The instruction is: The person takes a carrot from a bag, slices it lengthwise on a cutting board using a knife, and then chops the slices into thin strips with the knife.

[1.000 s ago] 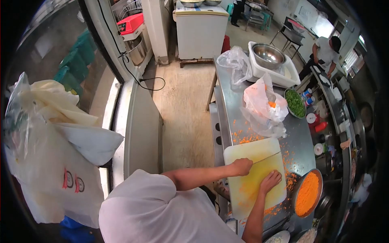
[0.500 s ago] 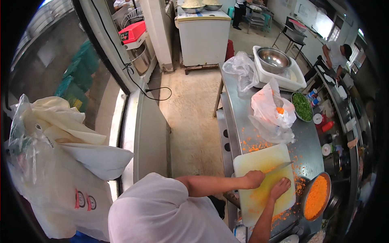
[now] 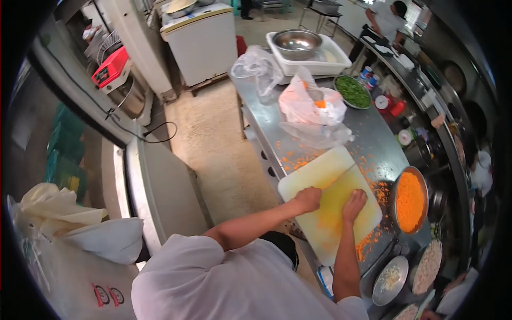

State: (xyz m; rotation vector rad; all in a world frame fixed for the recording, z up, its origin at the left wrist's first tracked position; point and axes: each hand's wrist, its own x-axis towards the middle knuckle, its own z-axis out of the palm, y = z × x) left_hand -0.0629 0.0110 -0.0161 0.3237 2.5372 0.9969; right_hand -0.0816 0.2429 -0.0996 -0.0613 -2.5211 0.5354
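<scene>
My left hand [image 3: 308, 200] is closed round the handle of a kitchen knife [image 3: 340, 176]. Its thin blade points up and right over the white cutting board [image 3: 298, 184]. On the same board, to the right of the knife, rests my right hand [image 3: 354, 205], fingers extended and partly foreshortened; nothing shows in it. The middle of the board is stained yellow-orange, with fine orange bits near my wrist. Beyond the board's right edge stands a metal bowl [image 3: 395, 205] filled with finely chopped orange vegetable [image 3: 411, 201], likely carrot. Loose orange bits [image 3: 368, 246] lie around the board.
Further up the steel table [image 3: 264, 122] are a plastic bag [image 3: 312, 106] with orange pieces, a bowl of chopped greens [image 3: 352, 92] and a white tub [image 3: 290, 66] holding a metal bowl. More bowls [image 3: 391, 280] stand at the lower right. Another person [image 3: 386, 24] works at the back.
My head view has swung, so the scene sits further left and higher. The knife blade has turned edge-on and points more steeply upward. The right hand stays on the board.
</scene>
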